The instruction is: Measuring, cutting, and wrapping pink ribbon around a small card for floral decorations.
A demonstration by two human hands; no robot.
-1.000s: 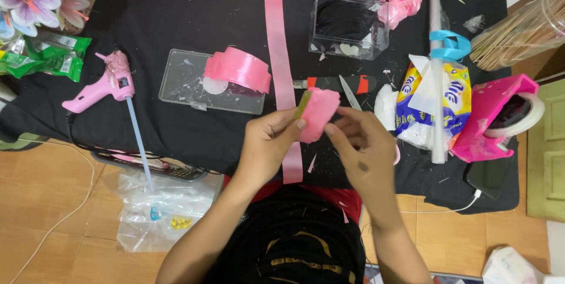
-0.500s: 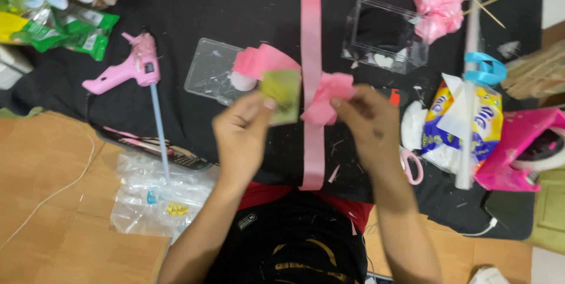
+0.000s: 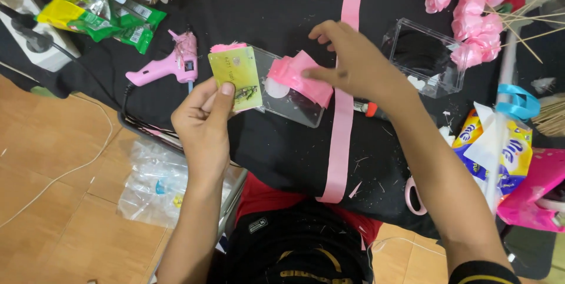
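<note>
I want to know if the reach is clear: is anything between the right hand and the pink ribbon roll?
Nothing visible. The right hand is already at the ribbon roll, fingertips on its loose pink end. The left hand holds a card off to the side.

Bright even overhead light, soft shadows, slight blur, edges distorted.

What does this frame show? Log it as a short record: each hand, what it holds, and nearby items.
left hand: holds a yellow-green card upright between thumb and fingers
right hand: reaches over the pink ribbon roll, fingertips on it
under the roll: clear plastic lid
surface: black cloth
long item: pink ribbon strip running down the cloth
left of card: pink glue gun
upper right: pink ribbon roses on sticks
</note>
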